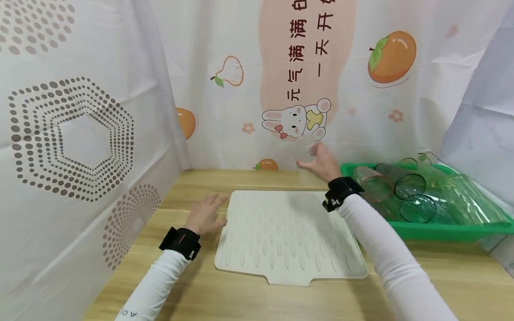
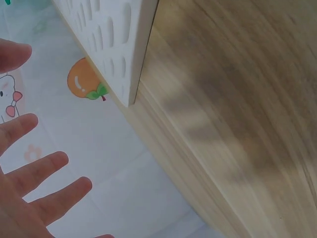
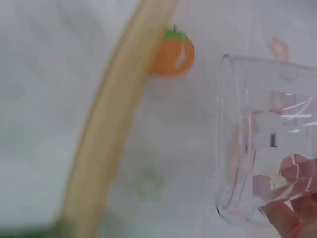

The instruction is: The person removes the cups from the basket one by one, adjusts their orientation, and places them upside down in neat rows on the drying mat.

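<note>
My right hand (image 1: 322, 164) grips a clear, colourless cup (image 3: 270, 134), raised beyond the far right part of a white ridged drain board (image 1: 289, 263). Through the cup's transparent wall the fingers show in the right wrist view. In the head view the cup is faint against the curtain. At the board's left edge hovers my left hand (image 1: 205, 215), fingers spread and nothing held. The left wrist view shows its separate fingers (image 2: 59, 198) beside the board's corner (image 2: 126, 74).
A green basket (image 1: 441, 232) stands on the wooden table (image 1: 192, 187) at the right, with several tinted glasses (image 1: 417, 208) lying in it. Printed white curtain (image 1: 225, 133) hangs behind the table and along its left side.
</note>
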`<control>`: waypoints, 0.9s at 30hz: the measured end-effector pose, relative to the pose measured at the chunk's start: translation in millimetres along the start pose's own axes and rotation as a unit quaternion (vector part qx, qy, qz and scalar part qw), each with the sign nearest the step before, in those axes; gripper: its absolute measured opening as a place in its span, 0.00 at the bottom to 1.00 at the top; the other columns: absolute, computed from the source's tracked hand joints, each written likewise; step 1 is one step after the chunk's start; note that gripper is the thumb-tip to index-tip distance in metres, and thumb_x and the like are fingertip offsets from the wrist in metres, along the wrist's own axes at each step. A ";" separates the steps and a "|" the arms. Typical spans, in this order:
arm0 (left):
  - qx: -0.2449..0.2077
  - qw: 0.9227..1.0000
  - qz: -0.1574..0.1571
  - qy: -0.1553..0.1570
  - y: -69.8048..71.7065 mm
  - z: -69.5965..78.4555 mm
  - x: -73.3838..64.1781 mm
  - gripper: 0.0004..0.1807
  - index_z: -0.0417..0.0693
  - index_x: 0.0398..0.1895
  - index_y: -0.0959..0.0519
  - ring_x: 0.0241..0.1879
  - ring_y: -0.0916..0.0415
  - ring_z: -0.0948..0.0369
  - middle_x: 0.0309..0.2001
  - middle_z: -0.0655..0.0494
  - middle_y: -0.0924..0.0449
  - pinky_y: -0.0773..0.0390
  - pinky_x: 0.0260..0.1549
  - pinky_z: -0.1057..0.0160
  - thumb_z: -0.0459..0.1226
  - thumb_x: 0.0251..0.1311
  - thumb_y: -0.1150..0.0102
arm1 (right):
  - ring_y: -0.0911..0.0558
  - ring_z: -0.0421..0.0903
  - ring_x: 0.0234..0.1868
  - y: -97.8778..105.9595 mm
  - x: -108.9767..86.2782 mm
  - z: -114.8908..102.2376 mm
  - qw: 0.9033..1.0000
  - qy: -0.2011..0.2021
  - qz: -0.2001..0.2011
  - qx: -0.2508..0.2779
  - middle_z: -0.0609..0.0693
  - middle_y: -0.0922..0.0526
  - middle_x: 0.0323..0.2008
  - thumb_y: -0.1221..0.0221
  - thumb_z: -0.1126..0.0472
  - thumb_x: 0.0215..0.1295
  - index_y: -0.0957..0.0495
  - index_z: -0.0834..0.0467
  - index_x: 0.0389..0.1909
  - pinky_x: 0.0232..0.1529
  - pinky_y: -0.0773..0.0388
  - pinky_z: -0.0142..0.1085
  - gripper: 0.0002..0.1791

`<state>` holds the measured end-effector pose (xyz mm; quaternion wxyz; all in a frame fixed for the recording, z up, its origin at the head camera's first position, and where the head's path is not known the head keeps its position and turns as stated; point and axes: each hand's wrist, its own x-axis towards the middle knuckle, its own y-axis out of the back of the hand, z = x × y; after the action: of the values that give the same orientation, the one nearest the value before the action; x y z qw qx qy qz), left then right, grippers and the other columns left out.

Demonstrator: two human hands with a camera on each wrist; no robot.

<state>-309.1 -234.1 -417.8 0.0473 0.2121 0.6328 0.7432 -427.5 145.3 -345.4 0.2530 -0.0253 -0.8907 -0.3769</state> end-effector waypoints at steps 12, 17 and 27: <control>0.007 1.000 -0.014 -0.007 -4.6 8.7 -4.3 0.37 0.50 0.67 0.31 0.63 0.36 0.40 0.66 0.39 0.35 0.53 0.56 0.23 0.48 0.53 0.32 | 0.23 0.60 0.48 -96.8 -7.5 -25.9 0.991 -0.019 0.021 0.132 0.63 0.23 0.48 0.27 0.56 0.50 0.34 0.67 0.52 0.49 0.25 0.49 0.34; 0.000 1.000 -0.005 -0.018 -5.7 13.7 -2.6 0.37 0.52 0.68 0.32 0.63 0.36 0.39 0.66 0.39 0.35 0.51 0.55 0.23 0.49 0.53 0.32 | 0.25 0.55 0.53 -134.1 -12.2 -45.7 0.977 -0.030 0.038 0.206 0.60 0.24 0.52 0.27 0.59 0.49 0.36 0.65 0.60 0.54 0.28 0.47 0.40; 0.024 0.999 -0.014 -0.041 -10.8 23.8 0.8 0.35 0.51 0.64 0.29 0.59 0.32 0.40 0.64 0.39 0.33 0.43 0.50 0.22 0.50 0.52 0.33 | 0.25 0.55 0.54 -193.0 -20.2 -70.3 0.962 -0.042 0.034 0.269 0.60 0.25 0.52 0.27 0.64 0.47 0.34 0.67 0.56 0.55 0.28 0.45 0.36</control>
<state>-303.0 -209.8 -425.4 0.0779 0.2346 0.6509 0.7178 -425.1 -37.8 -440.7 0.2257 -0.0021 -0.9676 -0.1135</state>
